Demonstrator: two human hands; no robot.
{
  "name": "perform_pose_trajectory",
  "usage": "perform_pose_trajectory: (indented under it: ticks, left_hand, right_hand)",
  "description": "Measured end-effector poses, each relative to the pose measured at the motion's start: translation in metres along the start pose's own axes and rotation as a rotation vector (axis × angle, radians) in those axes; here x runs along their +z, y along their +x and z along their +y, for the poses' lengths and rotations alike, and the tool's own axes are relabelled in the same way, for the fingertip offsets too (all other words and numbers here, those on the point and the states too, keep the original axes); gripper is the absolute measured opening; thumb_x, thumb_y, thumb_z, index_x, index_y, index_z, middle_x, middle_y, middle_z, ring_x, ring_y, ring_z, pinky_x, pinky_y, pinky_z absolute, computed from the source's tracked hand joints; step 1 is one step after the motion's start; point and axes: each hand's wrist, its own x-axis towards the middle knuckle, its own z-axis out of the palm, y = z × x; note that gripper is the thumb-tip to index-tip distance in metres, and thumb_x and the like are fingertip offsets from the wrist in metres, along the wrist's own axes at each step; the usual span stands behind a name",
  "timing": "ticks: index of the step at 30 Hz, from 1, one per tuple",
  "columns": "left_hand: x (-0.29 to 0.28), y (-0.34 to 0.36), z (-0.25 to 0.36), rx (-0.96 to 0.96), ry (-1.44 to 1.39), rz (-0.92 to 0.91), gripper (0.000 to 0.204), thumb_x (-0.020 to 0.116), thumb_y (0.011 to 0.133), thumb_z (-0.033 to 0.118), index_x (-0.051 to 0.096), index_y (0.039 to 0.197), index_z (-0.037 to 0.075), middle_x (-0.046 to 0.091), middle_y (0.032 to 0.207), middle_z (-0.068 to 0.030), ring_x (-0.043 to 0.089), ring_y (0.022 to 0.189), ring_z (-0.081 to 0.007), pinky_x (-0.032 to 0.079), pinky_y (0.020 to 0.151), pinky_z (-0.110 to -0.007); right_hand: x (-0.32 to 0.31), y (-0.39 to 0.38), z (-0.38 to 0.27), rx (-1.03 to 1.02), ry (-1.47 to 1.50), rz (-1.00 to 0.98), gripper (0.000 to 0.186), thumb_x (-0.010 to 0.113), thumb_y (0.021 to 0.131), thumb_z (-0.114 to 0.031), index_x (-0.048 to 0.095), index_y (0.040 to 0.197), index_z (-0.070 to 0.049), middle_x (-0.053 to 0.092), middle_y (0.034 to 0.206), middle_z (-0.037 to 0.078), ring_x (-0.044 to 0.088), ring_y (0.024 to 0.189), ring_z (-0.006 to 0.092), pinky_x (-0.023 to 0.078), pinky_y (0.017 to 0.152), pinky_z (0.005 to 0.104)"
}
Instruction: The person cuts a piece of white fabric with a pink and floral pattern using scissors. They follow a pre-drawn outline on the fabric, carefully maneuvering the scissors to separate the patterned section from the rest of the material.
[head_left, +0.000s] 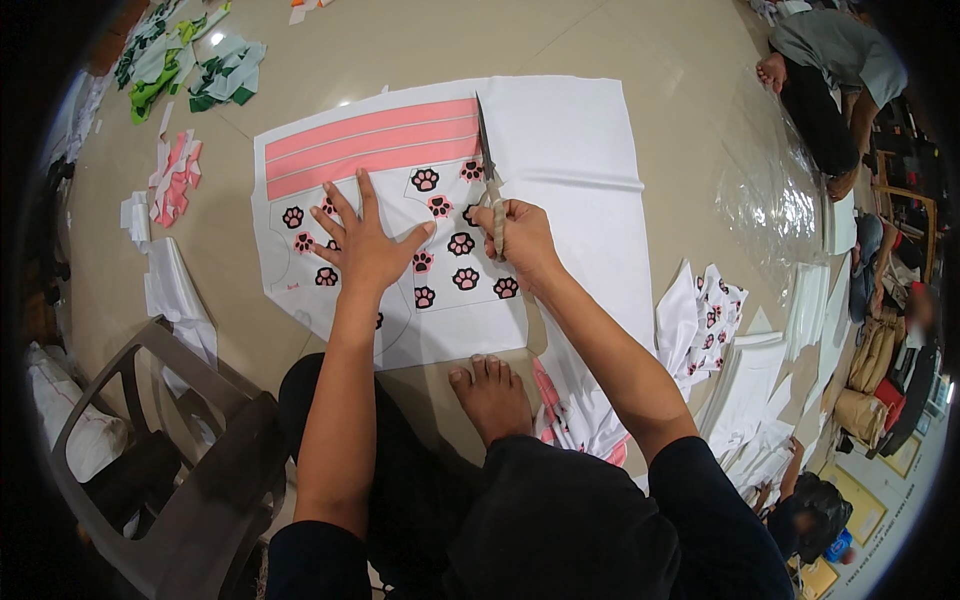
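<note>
A large white cloth (pixel 575 260) lies spread on the floor in front of me. Its left part carries a pink striped panel (pixel 372 143) and pattern pieces printed with black and pink paw prints. My left hand (pixel 372 250) rests flat on the printed part, fingers spread, holding nothing. In my right hand (pixel 525 238) is a pair of scissors (pixel 488 150), its handle pale and wrapped-looking. The blades point away from me along the right edge of the pink panel, where the print meets plain white cloth.
Green and white scraps (pixel 228 75) and pink scraps (pixel 177 175) lie at the left. A dark plastic chair (pixel 200 400) stands at my lower left. Cut paw-print pieces (pixel 715 310) and stacked white cloth (pixel 745 375) lie at the right. Another person (pixel 835 70) sits beside clear plastic sheeting (pixel 765 190).
</note>
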Motion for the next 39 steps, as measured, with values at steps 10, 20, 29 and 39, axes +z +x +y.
perform_pose_trajectory:
  ticks: [10,20,29,39]
  left_hand:
    - [0.004,0.002,-0.004,0.021,0.019,0.023,0.139,0.084,0.076,0.079,0.004,0.179,0.032,-0.014,0.182,-0.0298,-0.01,0.162,-0.0649,0.004,0.117,-0.089]
    - [0.007,0.002,-0.005,0.03,0.016,0.032,0.139,0.084,0.076,0.079,0.003,0.179,0.033,-0.013,0.182,-0.0303,-0.011,0.162,-0.065,0.005,0.117,-0.089]
    - [0.001,0.0,-0.003,0.02,-0.022,0.01,0.139,0.084,0.077,0.076,0.004,0.179,0.027,-0.013,0.181,-0.0322,-0.014,0.162,-0.0645,0.0,0.117,-0.089]
    - [-0.001,0.017,-0.034,-0.005,0.009,0.028,0.138,0.083,0.076,0.08,0.007,0.179,0.028,-0.011,0.181,-0.0329,-0.011,0.162,-0.0649,0.003,0.117,-0.089]
  right_hand:
    - [0.002,0.0,-0.008,0.011,-0.022,0.006,0.031,0.088,0.09,-0.026,0.069,0.088,-0.003,0.065,0.067,0.002,0.059,0.052,0.0093,0.043,0.048,0.0268]
    - [-0.001,0.017,-0.015,-0.026,-0.016,-0.008,0.034,0.088,0.091,-0.031,0.069,0.089,-0.002,0.065,0.068,0.002,0.058,0.051,0.009,0.042,0.046,0.0271]
    - [0.007,0.034,-0.037,-0.031,-0.008,-0.005,0.037,0.088,0.09,-0.032,0.07,0.089,0.0,0.064,0.068,0.003,0.058,0.052,0.0105,0.044,0.048,0.028]
    - [-0.012,0.071,-0.065,-0.312,0.203,0.136,0.038,0.09,0.091,-0.028,0.067,0.089,0.002,0.067,0.075,0.008,0.063,0.058,0.0144,0.051,0.055,0.0309]
